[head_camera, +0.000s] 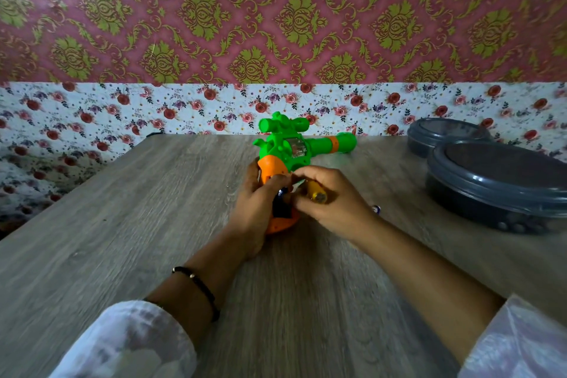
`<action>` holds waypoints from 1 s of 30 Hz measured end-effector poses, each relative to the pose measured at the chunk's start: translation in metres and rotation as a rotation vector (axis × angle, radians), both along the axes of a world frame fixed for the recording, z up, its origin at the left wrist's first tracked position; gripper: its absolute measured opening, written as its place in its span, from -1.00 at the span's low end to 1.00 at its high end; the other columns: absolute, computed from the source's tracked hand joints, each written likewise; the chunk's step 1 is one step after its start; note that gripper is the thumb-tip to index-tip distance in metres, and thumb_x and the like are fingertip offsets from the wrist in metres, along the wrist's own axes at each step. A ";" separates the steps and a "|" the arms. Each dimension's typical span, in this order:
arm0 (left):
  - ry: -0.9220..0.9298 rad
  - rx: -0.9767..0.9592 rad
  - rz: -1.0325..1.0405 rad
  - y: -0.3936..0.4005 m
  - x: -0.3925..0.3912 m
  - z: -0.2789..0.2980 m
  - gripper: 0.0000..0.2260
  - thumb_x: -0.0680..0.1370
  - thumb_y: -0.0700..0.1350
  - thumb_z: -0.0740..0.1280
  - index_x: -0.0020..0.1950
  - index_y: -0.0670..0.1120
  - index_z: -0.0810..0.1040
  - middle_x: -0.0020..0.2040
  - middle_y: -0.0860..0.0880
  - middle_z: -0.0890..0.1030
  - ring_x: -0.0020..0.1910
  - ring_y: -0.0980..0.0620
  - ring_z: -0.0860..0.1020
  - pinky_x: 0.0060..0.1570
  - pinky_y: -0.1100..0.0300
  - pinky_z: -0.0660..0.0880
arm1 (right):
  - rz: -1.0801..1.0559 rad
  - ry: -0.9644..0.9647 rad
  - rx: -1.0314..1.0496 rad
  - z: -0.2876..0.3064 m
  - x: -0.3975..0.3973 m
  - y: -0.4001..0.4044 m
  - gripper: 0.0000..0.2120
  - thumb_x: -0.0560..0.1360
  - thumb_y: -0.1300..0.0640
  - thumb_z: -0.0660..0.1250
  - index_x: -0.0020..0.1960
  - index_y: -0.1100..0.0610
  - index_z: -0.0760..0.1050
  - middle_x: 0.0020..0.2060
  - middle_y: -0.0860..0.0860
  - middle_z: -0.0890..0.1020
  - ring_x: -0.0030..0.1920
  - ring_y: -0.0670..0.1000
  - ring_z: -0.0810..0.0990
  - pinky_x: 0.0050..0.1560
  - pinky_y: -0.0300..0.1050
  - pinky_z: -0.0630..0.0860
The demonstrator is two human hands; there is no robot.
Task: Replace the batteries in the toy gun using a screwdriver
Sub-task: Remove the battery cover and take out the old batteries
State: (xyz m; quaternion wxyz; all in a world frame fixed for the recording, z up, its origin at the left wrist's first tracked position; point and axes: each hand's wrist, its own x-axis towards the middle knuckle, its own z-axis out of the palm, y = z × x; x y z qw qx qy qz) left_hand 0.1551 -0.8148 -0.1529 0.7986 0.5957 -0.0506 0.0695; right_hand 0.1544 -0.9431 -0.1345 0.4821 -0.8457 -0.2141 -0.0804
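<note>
Wood-grain table, patterned wall behind | one toy gun mid-table, barrel pointing right | left hand wrapped round its orange grip | right hand closed on one yellow-handled screwdriver at the grip | two grey lidded tubs at right edge | left side open.
</note>
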 end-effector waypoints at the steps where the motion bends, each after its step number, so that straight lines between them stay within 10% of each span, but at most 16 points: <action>1: -0.008 0.014 -0.003 0.000 0.000 0.000 -0.71 0.55 -0.23 0.25 0.27 -0.08 0.42 0.00 -0.13 0.61 -0.06 -0.08 0.61 -0.16 0.04 0.57 | 0.007 -0.030 -0.024 -0.001 -0.001 0.001 -0.63 0.27 -0.02 0.33 0.04 0.07 0.57 -0.17 -0.01 0.62 -0.12 0.00 0.58 -0.07 -0.06 0.50; 5: 0.000 0.016 0.005 0.000 0.000 0.000 -0.74 0.60 -0.12 0.22 0.28 -0.08 0.41 -0.01 -0.09 0.62 -0.06 -0.06 0.61 -0.19 0.08 0.57 | 0.019 -0.095 0.033 -0.003 -0.003 0.003 -0.93 0.36 0.04 0.39 -0.18 -0.07 0.51 -0.35 -0.09 0.56 -0.29 -0.09 0.52 -0.24 -0.13 0.43; 12: 0.117 0.022 0.035 0.001 0.004 -0.002 -0.54 0.59 0.18 0.11 0.36 -0.07 0.39 0.13 -0.26 0.53 -0.06 -0.06 0.55 -0.23 0.15 0.53 | -0.076 0.034 0.104 0.032 -0.006 -0.029 -0.88 0.39 0.12 0.46 -0.19 0.11 0.54 -0.34 -0.05 0.57 -0.34 -0.12 0.44 -0.25 -0.14 0.37; 18: 0.099 -0.042 0.002 0.002 0.003 -0.001 -0.67 0.60 0.13 0.12 0.32 0.05 0.33 -0.01 -0.15 0.55 -0.11 -0.05 0.56 -0.11 0.03 0.54 | -0.408 0.305 -0.381 0.051 -0.003 -0.081 -0.79 0.38 0.01 0.46 -0.24 0.07 0.47 -0.36 -0.01 0.50 -0.30 0.00 0.47 -0.29 -0.17 0.34; 30: 0.079 -0.018 0.009 0.002 -0.001 0.001 -0.79 0.62 0.09 0.10 0.24 0.11 0.29 0.02 -0.14 0.54 -0.11 -0.03 0.56 -0.15 0.08 0.55 | -0.527 0.470 -0.627 0.050 -0.006 -0.079 -0.69 0.47 0.02 0.34 -0.37 0.16 0.52 -0.67 -0.05 0.43 -0.59 -0.07 0.34 -0.50 -0.26 0.27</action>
